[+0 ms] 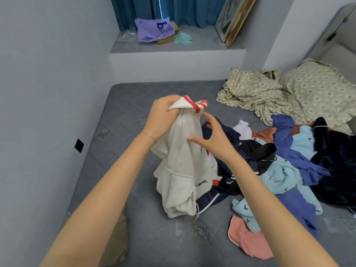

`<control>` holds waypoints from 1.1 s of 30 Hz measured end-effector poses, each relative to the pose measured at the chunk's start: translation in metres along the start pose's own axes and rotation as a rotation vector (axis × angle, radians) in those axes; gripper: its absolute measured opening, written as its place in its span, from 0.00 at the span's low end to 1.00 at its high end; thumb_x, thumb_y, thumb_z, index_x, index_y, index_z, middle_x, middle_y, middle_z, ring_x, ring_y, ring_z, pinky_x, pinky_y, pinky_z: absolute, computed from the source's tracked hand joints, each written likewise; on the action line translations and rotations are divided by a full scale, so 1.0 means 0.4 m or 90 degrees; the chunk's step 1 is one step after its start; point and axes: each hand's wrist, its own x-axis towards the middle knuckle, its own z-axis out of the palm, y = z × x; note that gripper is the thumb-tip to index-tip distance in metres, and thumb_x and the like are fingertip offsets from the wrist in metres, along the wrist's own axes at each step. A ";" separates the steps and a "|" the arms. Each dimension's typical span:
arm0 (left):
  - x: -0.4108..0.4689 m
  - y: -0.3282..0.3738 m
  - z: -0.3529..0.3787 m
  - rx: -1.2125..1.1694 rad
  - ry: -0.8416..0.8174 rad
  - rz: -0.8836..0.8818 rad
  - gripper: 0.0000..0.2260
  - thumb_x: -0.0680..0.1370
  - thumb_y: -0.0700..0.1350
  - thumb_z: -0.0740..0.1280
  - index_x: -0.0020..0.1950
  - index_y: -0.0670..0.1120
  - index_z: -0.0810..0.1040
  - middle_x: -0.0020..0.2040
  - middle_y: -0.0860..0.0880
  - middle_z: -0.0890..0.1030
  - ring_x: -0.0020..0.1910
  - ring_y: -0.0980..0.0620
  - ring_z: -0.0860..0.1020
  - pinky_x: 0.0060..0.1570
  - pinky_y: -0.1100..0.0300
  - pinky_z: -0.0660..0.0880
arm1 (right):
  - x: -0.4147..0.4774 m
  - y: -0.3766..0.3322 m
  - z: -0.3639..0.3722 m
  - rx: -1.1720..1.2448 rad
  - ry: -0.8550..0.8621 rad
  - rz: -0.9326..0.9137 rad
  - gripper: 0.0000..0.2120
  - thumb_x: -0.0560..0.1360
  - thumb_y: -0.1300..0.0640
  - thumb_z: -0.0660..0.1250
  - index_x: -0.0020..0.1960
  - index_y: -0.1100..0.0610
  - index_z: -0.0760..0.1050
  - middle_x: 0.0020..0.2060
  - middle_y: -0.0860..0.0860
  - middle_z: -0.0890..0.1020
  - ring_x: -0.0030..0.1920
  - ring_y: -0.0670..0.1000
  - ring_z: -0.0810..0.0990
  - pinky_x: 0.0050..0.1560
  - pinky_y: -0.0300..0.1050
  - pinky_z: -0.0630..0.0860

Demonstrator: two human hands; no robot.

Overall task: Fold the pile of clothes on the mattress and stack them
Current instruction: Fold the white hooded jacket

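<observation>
A cream garment (181,166) with a red-and-white striped band hangs over the grey mattress (123,120), its lower end bunched on the surface. My left hand (163,116) grips it by the striped top edge. My right hand (213,135) is beside the fabric with fingers spread, fingertips touching its side. To the right lies the pile of clothes (289,166): navy, black, light blue, purple-blue and pink pieces heaped together.
A patterned beige bedsheet (273,93) is crumpled at the mattress's far right. A grey wall runs along the left. Behind the mattress is a raised ledge (173,53) with a purple bag (152,29) and leaning picture frames (235,20). A beige cloth (115,237) lies near my left elbow.
</observation>
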 end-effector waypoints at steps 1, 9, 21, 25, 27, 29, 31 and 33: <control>0.001 0.003 0.005 0.002 -0.015 0.009 0.14 0.75 0.38 0.60 0.46 0.49 0.85 0.44 0.54 0.84 0.44 0.60 0.78 0.45 0.68 0.72 | -0.001 0.007 0.011 0.010 -0.014 -0.013 0.46 0.67 0.45 0.77 0.76 0.48 0.55 0.74 0.45 0.62 0.72 0.45 0.63 0.69 0.43 0.64; 0.026 0.009 0.009 0.024 -0.020 0.006 0.13 0.78 0.38 0.60 0.45 0.48 0.84 0.42 0.53 0.83 0.42 0.60 0.77 0.43 0.67 0.73 | 0.018 -0.002 0.046 -0.005 0.073 -0.021 0.18 0.71 0.49 0.75 0.35 0.60 0.71 0.29 0.52 0.73 0.31 0.46 0.69 0.33 0.41 0.66; -0.220 -0.335 0.050 -0.073 -0.223 -0.409 0.43 0.73 0.55 0.70 0.79 0.53 0.46 0.76 0.51 0.60 0.75 0.55 0.59 0.69 0.59 0.61 | 0.028 0.016 0.017 0.136 0.212 0.046 0.19 0.73 0.54 0.73 0.32 0.61 0.67 0.30 0.55 0.66 0.32 0.48 0.64 0.31 0.40 0.58; -0.225 -0.349 0.146 -0.120 -0.246 -0.389 0.21 0.77 0.49 0.69 0.68 0.52 0.68 0.60 0.58 0.74 0.60 0.60 0.72 0.57 0.70 0.68 | 0.032 0.016 -0.004 0.174 0.216 0.083 0.21 0.72 0.52 0.73 0.34 0.65 0.69 0.32 0.56 0.68 0.34 0.50 0.67 0.32 0.40 0.62; -0.203 -0.343 0.174 -0.117 -0.199 -0.368 0.06 0.77 0.47 0.70 0.53 0.50 0.76 0.45 0.55 0.77 0.44 0.59 0.74 0.45 0.69 0.70 | 0.029 0.023 -0.018 0.218 0.248 0.120 0.20 0.72 0.51 0.73 0.34 0.63 0.68 0.31 0.54 0.68 0.33 0.48 0.68 0.31 0.38 0.64; -0.186 -0.339 0.180 -0.127 -0.164 -0.342 0.08 0.77 0.43 0.69 0.39 0.49 0.75 0.34 0.54 0.72 0.33 0.62 0.69 0.36 0.67 0.66 | 0.031 0.042 -0.040 0.230 0.298 0.147 0.18 0.73 0.54 0.72 0.33 0.58 0.66 0.30 0.53 0.67 0.31 0.47 0.66 0.28 0.35 0.61; -0.171 -0.335 0.168 -0.113 -0.139 -0.309 0.12 0.78 0.40 0.68 0.35 0.47 0.74 0.32 0.54 0.70 0.29 0.64 0.66 0.33 0.67 0.63 | 0.034 0.073 -0.075 0.184 0.321 0.175 0.17 0.73 0.54 0.73 0.34 0.58 0.67 0.30 0.53 0.67 0.32 0.48 0.66 0.27 0.36 0.60; -0.154 -0.335 0.152 -0.089 -0.142 -0.274 0.10 0.78 0.40 0.68 0.36 0.42 0.75 0.33 0.53 0.70 0.31 0.61 0.66 0.33 0.65 0.62 | 0.037 0.112 -0.114 0.123 0.292 0.221 0.15 0.72 0.52 0.74 0.36 0.58 0.70 0.32 0.55 0.71 0.33 0.51 0.70 0.32 0.40 0.65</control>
